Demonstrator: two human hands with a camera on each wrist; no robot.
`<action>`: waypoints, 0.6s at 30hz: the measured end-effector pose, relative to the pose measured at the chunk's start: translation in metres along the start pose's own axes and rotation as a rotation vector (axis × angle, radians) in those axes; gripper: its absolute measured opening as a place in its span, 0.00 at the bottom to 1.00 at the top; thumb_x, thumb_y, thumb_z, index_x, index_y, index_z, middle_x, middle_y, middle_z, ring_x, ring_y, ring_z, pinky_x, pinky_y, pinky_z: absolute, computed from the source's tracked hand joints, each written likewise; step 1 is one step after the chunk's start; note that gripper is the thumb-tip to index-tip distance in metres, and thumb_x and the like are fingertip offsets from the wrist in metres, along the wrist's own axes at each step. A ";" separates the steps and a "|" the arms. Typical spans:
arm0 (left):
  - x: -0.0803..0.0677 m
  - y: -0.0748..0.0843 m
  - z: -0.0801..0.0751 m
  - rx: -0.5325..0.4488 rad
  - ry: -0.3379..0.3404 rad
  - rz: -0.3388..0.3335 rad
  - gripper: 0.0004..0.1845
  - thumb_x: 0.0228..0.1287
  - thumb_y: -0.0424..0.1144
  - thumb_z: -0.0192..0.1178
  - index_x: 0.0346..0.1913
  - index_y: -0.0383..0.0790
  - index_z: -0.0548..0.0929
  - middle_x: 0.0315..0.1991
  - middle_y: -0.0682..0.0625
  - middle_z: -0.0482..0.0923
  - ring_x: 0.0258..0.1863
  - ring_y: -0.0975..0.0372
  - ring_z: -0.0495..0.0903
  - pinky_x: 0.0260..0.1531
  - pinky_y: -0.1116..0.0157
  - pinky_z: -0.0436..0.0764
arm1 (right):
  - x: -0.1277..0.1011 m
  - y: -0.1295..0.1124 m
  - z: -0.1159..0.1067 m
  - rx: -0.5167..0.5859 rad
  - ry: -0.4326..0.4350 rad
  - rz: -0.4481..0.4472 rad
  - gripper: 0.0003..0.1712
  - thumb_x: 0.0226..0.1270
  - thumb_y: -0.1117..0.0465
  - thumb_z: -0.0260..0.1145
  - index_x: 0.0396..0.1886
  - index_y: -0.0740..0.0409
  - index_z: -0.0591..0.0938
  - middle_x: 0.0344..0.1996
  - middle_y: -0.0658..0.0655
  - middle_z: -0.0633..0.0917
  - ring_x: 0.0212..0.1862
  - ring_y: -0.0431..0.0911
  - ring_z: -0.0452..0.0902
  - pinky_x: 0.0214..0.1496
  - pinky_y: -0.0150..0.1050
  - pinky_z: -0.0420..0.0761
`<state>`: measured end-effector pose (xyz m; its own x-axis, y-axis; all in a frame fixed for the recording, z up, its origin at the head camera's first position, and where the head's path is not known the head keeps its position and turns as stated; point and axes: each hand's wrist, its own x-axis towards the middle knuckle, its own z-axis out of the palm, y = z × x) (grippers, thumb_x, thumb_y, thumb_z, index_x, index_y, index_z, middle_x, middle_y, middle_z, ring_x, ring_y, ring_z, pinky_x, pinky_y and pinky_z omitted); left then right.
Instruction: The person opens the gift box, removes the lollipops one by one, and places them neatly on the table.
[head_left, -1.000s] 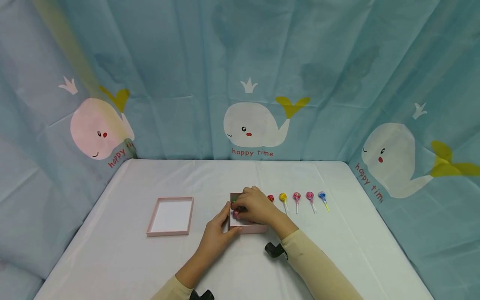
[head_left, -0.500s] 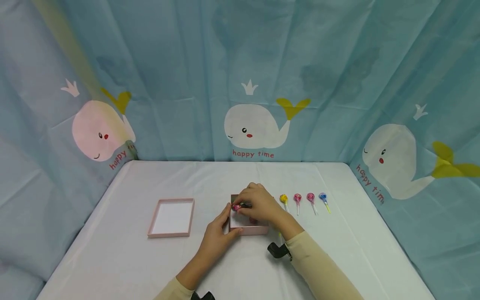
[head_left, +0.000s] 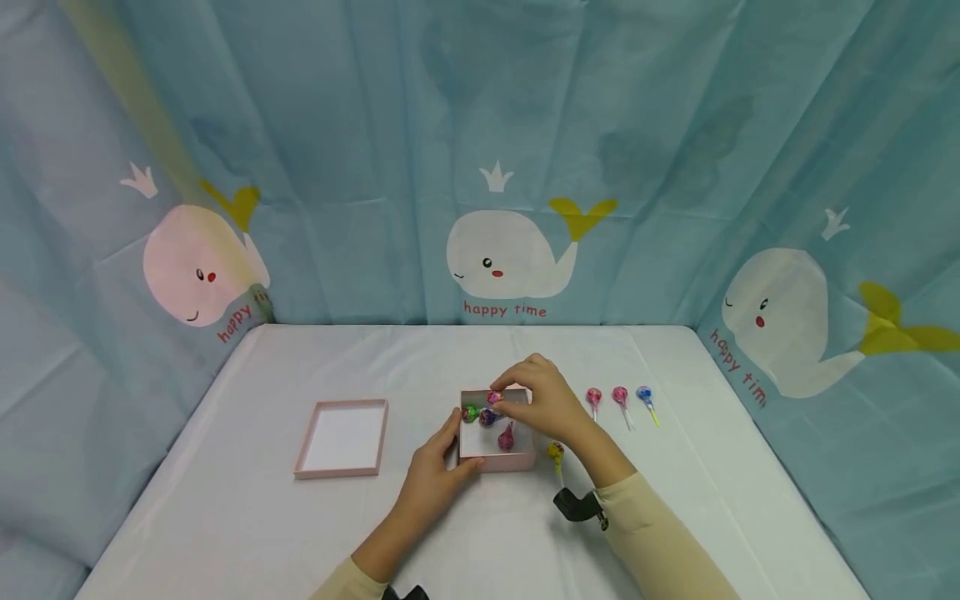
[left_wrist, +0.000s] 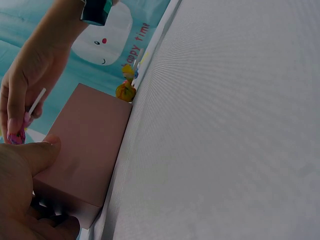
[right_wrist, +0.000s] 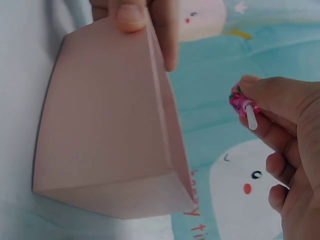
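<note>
A: While your left hand (head_left: 435,462) grips the pink box (head_left: 510,462) by its left side, what's in your right hand (head_left: 545,406)?
B: You're pinching a bright-pink lollipop (right_wrist: 236,103) between thumb and fingers, above the open box.
A: Inside?
B: Green lollipop (head_left: 469,413), purple lollipop (head_left: 487,417), darker pink lollipop (head_left: 506,438). Yellow lollipop (head_left: 555,451) lies outside, near its right wall.

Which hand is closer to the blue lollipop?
Right. The right hand, pinching a pink lollipop, is left of the blue lollipop; the left hand is farther left, gripping the box.

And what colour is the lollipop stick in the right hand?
The stick is white, clearest in the right wrist view.
</note>
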<state>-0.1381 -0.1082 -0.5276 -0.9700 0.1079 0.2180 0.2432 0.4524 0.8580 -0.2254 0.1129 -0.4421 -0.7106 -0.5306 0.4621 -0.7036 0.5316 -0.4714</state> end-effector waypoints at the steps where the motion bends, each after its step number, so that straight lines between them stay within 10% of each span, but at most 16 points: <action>1: 0.000 0.000 0.000 0.001 -0.001 -0.004 0.49 0.60 0.45 0.75 0.79 0.37 0.61 0.78 0.45 0.60 0.77 0.53 0.62 0.73 0.57 0.67 | -0.002 0.000 -0.003 0.002 0.014 0.014 0.13 0.58 0.55 0.81 0.43 0.44 0.90 0.41 0.38 0.89 0.46 0.40 0.74 0.49 0.41 0.78; 18: -0.001 0.002 0.002 -0.042 -0.008 -0.034 0.49 0.60 0.42 0.75 0.80 0.38 0.60 0.79 0.45 0.58 0.78 0.55 0.59 0.72 0.60 0.67 | -0.059 0.005 -0.045 0.069 0.178 0.303 0.13 0.59 0.51 0.81 0.44 0.39 0.89 0.45 0.38 0.87 0.50 0.38 0.71 0.50 0.43 0.80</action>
<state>-0.1368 -0.1057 -0.5272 -0.9776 0.1002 0.1851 0.2102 0.4186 0.8835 -0.1873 0.1761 -0.4376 -0.8808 -0.2295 0.4143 -0.4634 0.5980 -0.6540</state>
